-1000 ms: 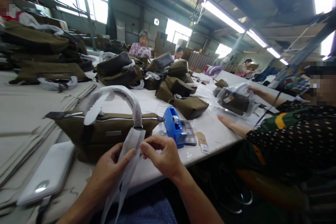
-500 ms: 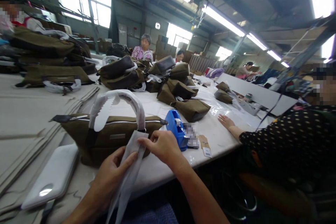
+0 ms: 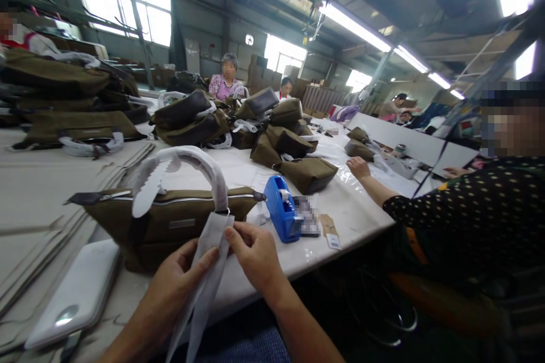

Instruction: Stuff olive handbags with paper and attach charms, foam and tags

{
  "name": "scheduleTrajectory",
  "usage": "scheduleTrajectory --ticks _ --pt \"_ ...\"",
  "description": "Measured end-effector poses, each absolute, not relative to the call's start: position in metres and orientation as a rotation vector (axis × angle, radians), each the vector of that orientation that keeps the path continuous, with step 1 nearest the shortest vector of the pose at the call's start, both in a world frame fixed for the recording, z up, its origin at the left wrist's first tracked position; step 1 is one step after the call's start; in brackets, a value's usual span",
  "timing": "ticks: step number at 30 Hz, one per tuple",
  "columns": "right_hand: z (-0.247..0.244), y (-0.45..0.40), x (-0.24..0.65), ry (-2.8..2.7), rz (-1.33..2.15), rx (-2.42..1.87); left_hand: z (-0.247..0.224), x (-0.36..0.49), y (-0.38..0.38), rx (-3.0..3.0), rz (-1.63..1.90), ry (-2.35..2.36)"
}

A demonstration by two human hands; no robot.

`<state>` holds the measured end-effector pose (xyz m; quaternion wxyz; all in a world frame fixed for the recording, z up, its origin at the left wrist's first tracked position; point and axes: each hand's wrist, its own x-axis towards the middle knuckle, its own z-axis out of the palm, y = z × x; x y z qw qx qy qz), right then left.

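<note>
An olive-green handbag [image 3: 159, 241] with dark trim stands upright before me. Its handle [image 3: 218, 181] arches above the zip, wrapped in white translucent material, and a white toothed strip [image 3: 147, 193] hangs from it. From the ring at the handle's right base, a long whitish wrapping strip [image 3: 204, 283] runs down over the table edge. My left hand [image 3: 181, 275] pinches this strip between thumb and fingers. On its right edge, higher up, my right hand [image 3: 255, 249] is closed with thumb and fingertips.
A blue tape dispenser [image 3: 276, 210] stands right of the bag, near a cardboard tag [image 3: 330, 231]. At left lies a white device [image 3: 76, 289]. More olive bags [image 3: 293, 150] are piled behind. On the right, a co-worker's hand [image 3: 358, 168] is over the table; other people sit further back.
My right hand has drawn in against the strip's edge, its fingers closing. The co-worker's hand has lifted and curled from lying flat. The whole view has shifted slightly.
</note>
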<state>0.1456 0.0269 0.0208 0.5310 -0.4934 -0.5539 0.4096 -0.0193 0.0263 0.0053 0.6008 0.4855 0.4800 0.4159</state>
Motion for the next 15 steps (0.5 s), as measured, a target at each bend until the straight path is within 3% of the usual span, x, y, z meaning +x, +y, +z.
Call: scheduleTrajectory --ticks 7,15 --pt "0.025 0.039 0.133 -1.327 1.111 -1.096 0.006 -0.018 0.025 1.094 0.986 1.144" --pt "-0.013 -0.02 0.142 -1.236 1.275 -1.206 0.005 -0.013 0.026 1.025 1.03 1.086"
